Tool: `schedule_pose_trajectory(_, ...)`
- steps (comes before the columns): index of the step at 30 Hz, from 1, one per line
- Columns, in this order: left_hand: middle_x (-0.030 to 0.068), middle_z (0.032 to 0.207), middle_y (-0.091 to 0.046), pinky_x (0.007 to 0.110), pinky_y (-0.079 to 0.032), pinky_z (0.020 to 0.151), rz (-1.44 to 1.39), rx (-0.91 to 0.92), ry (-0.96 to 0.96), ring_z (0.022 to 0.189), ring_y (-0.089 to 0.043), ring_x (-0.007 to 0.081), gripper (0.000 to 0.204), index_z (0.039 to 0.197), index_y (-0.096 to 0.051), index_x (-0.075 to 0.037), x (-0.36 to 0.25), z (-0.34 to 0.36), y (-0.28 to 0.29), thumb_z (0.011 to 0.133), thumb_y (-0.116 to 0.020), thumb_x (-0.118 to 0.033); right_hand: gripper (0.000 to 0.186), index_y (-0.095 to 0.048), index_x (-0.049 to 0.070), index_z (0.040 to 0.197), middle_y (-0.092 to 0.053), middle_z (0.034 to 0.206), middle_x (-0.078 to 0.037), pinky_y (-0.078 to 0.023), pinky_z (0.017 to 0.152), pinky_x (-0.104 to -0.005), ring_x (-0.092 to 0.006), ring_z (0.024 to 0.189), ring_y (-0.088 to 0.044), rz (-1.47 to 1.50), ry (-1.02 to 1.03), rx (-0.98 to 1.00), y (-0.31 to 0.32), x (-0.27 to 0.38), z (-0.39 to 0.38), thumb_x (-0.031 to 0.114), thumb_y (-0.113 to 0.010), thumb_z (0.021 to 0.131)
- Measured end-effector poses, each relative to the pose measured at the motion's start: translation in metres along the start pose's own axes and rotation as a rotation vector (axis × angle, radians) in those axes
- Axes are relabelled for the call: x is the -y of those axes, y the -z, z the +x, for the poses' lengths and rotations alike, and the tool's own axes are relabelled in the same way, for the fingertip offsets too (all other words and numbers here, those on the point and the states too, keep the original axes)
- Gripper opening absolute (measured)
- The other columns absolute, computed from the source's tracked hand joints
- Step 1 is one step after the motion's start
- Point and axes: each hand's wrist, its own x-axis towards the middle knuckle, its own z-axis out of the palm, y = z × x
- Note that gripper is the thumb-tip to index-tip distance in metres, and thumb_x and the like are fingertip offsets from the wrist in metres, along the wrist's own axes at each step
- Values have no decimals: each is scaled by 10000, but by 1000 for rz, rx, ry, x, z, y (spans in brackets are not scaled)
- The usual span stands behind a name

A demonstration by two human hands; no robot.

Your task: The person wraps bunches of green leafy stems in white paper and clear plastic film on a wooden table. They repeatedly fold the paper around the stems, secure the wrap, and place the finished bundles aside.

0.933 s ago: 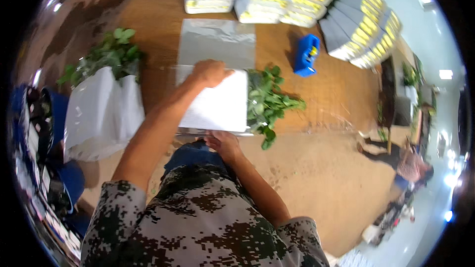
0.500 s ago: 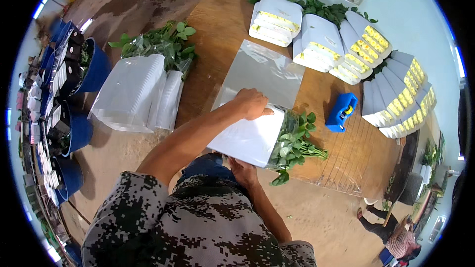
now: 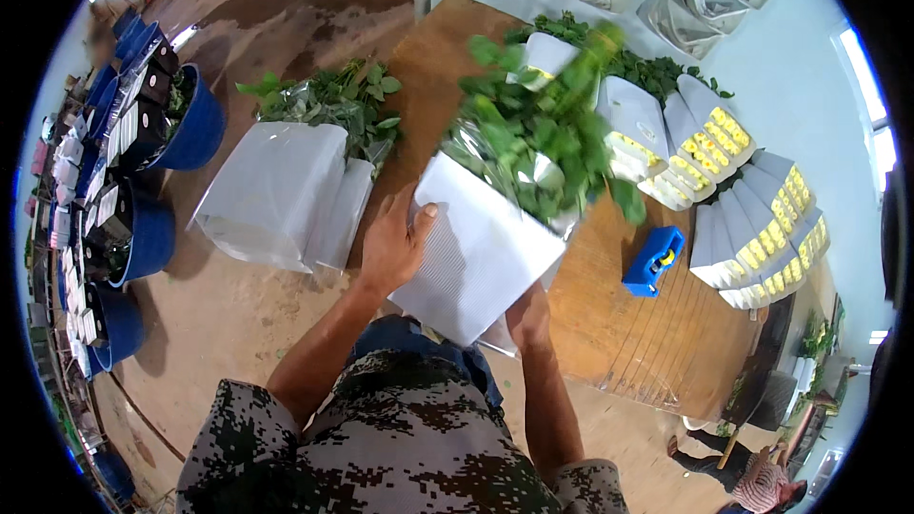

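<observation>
I hold a leafy flower bunch wrapped in white corrugated paper [image 3: 481, 247] tilted in front of me, over the table's near edge. Its green leaves [image 3: 547, 133], blurred at the far end, point away toward the back. My left hand [image 3: 392, 246] grips the wrap's left side, thumb on top. At the lower right my right hand [image 3: 529, 317] holds the wrap from below, its fingers mostly hidden. Clear plastic shows around the leaves and below the near edge. The flower heads are out of sight inside. A blue tape dispenser [image 3: 653, 262] stands right of the bunch.
Grey-white wrapped bunches with yellow flower heads [image 3: 709, 138] line the back and right of the wooden table [image 3: 609, 324]. To the left lie white wrapped bunches [image 3: 276, 192] with leaves. Blue buckets [image 3: 190, 124] stand far left. Another person [image 3: 747, 471] is at lower right.
The bunch has been lifted and turned, so its leaves swing from the right to the far side. My left hand moved from its top to its left side; my right hand moved rightward.
</observation>
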Motion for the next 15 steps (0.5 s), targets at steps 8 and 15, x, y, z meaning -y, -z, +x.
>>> schedule_pose_trajectory(8,285,1164,-551,499,-441,913,154,-99,160,1095,-527,435,708,1367,-416,40,38,58,-5,914,-584,-478,618,-548,-21,1207,-627,1074,-168,-565,745,-352,-227,948,-637,-52,41,168,-26,-14,129,512,-374,948)
schedule_pose_trajectory(15,291,1275,-541,481,-443,956,190,-9,249,1131,-533,460,697,1376,-408,47,71,83,-24,878,-642,-380,612,-569,15,1189,-633,1068,-112,-533,837,-376,-207,958,-626,-130,-151,45,-19,-57,183,534,-356,944)
